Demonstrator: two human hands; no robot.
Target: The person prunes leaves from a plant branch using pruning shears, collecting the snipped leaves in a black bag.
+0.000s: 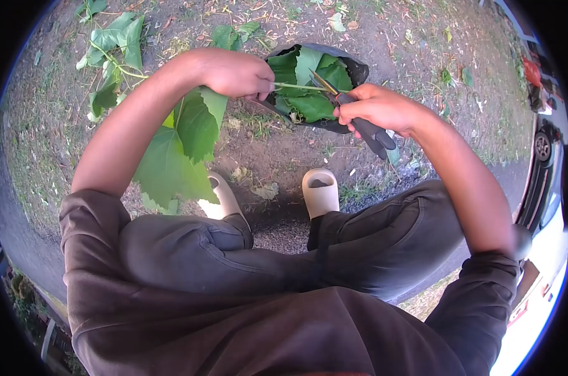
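Soft, even daylight with no harsh glare; only faint shadows fall on the ground. Strong fisheye distortion bends the edges, ringed by a black vignette, and the centre stays sharp.

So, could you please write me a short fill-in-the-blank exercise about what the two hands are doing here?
1. The left hand grips a thin stem whose colour is ____.
2. The right hand holds shears, with the blades set against the ____.
3. The black bag on the ground beyond the hands holds big green ____.
Missing words: green; stem; leaves.
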